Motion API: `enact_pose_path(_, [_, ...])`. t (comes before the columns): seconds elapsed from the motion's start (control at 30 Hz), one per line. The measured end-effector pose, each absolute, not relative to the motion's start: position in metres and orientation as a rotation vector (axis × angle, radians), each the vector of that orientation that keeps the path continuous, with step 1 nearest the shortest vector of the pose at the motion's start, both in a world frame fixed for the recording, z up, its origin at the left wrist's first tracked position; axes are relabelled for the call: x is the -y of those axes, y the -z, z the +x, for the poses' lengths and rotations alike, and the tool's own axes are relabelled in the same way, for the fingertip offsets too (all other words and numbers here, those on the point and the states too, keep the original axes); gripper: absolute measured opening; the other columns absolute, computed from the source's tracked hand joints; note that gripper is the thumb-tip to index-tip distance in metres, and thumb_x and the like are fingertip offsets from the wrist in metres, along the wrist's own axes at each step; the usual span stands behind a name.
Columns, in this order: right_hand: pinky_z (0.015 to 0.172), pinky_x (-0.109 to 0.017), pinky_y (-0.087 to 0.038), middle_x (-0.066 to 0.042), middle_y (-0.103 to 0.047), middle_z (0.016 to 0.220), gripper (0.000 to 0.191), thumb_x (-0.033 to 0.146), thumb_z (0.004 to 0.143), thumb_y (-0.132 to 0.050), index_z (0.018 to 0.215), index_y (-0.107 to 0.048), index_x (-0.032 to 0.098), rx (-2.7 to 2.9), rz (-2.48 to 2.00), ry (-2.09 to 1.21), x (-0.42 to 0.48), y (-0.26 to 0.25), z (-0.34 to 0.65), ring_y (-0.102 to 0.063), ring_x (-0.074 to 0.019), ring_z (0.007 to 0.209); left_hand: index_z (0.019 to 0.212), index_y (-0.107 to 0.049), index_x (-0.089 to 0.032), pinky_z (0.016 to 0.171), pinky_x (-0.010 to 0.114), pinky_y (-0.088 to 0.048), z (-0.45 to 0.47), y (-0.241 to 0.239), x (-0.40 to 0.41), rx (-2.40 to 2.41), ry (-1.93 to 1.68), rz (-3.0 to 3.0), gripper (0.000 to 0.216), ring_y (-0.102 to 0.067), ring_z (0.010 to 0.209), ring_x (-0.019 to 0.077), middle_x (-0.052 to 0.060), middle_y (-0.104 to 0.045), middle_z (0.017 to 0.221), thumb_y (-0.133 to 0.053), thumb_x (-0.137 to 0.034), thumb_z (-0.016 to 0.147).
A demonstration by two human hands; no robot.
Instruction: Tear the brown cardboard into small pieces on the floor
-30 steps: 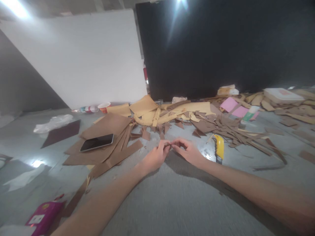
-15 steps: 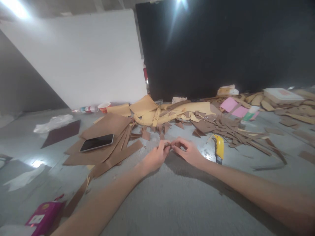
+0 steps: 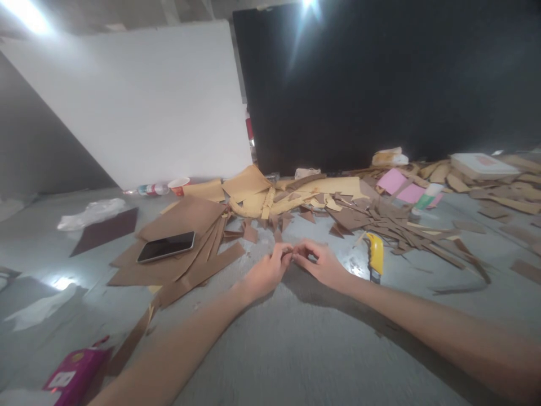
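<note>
- Left hand (image 3: 268, 272) and right hand (image 3: 322, 265) meet tip to tip, bent and pinched close on a tiny dark brown bit (image 3: 292, 252).
- I see that bit between the two hands, over the middle of the flat grey table (image 3: 274, 355); it is too small for me to tell its shape.
- It should be very light, I think, and maybe a little stiff, like card. It could bend or drop easily, so its edges, held very gently, seem the best place to grip.
- Just past the hands, on the far side, lie small flat brown triangles (image 3: 250, 232) with sharp corners.
- To the left, big, flat, dull brown sheets (image 3: 181, 217) make a messy stack, and a shiny black flat phone (image 3: 165, 247) lies on top.
- To the right, near the right hand, is a yellow plastic cutter (image 3: 376, 254) with a curvy, bumpy handle.
- Farther right, long thin brown strips (image 3: 399, 223) lie crossed in a heap.
</note>
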State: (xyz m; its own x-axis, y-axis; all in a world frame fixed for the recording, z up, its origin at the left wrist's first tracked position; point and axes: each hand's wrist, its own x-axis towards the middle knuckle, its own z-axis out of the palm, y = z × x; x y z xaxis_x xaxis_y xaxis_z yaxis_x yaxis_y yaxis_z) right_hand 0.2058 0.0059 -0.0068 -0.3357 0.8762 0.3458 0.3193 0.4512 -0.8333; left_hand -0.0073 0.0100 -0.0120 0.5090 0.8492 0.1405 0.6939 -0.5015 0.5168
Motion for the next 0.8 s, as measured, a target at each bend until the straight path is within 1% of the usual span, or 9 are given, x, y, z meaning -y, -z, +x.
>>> enact_pose_path(0.13, [0.067,-0.03,-0.044,0.0,-0.059,0.073,0.025,0.043,0.101,-0.061,0.095,-0.073,0.022,1.867,-1.003,-0.708,-0.0059,0.011,0.2059,-0.054,-0.0171,0.069,0.135,-0.045,-0.02,0.072,0.033,-0.054,-0.0062,0.0084,-0.0102,-1.304,-0.575,2.276,0.037,-0.073,0.078,0.0225,0.005,-0.068,0.088,-0.024,-0.039,0.112])
enact_pose_path(0.27, [0.067,-0.029,-0.045,0.0,-0.06,0.074,0.023,0.041,0.101,-0.061,0.098,-0.074,0.022,1.881,-0.989,-0.715,-0.0051,0.0128,0.2064,-0.054,-0.0167,0.068,0.136,-0.044,-0.019,0.074,0.033,-0.054,-0.0067,0.009,-0.0109,-1.272,-0.591,2.256,0.037,-0.072,0.078,0.0217,0.003,-0.067,0.086,-0.024,-0.038,0.112])
enact_pose_path(0.33, [0.067,-0.029,-0.044,0.0,-0.058,0.073,0.022,0.04,0.1,-0.061,0.097,-0.074,0.022,1.886,-0.983,-0.711,-0.005,0.0126,0.2062,-0.054,-0.0165,0.068,0.136,-0.044,-0.019,0.074,0.032,-0.054,-0.0066,0.0097,-0.0106,-1.303,-0.565,2.28,0.036,-0.073,0.081,0.022,0.004,-0.068,0.089,-0.024,-0.038,0.113])
enact_pose_path(0.47, [0.065,-0.029,-0.043,0.001,-0.055,0.072,0.023,0.041,0.101,-0.06,0.091,-0.069,0.022,1.907,-0.983,-0.69,-0.0059,0.0116,0.2054,-0.052,-0.0165,0.067,0.134,-0.046,-0.021,0.075,0.031,-0.055,-0.0055,0.0094,-0.0092,-1.342,-0.522,2.349,0.033,-0.075,0.088,0.0219,0.007,-0.07,0.106,-0.026,-0.037,0.113])
enact_pose_path(0.5, [0.065,-0.029,-0.043,0.0,-0.055,0.072,0.024,0.041,0.101,-0.059,0.089,-0.067,0.022,1.913,-0.986,-0.685,-0.0061,0.0115,0.2052,-0.052,-0.0166,0.067,0.133,-0.047,-0.021,0.075,0.03,-0.055,-0.0053,0.0091,-0.0091,-1.34,-0.519,2.359,0.033,-0.075,0.089,0.0217,0.008,-0.07,0.107,-0.027,-0.037,0.113])
enact_pose_path(0.67, [0.065,-0.029,-0.044,-0.001,-0.057,0.075,0.029,0.043,0.104,-0.055,0.085,-0.062,0.022,1.927,-0.972,-0.698,-0.0065,0.0119,0.2048,-0.053,-0.0176,0.07,0.134,-0.048,-0.018,0.072,0.031,-0.056,-0.0059,0.0085,-0.0095,-1.326,-0.495,2.357,0.035,-0.075,0.082,0.0222,0.008,-0.07,0.096,-0.026,-0.034,0.112])
enact_pose_path(0.8, [0.066,-0.03,-0.045,-0.001,-0.059,0.076,0.029,0.045,0.104,-0.055,0.088,-0.064,0.023,1.928,-0.989,-0.696,-0.0072,0.0138,0.2044,-0.054,-0.0181,0.071,0.135,-0.048,-0.019,0.071,0.031,-0.056,-0.0062,0.0072,-0.0092,-1.329,-0.49,2.341,0.035,-0.075,0.083,0.023,0.009,-0.069,0.098,-0.026,-0.034,0.112])
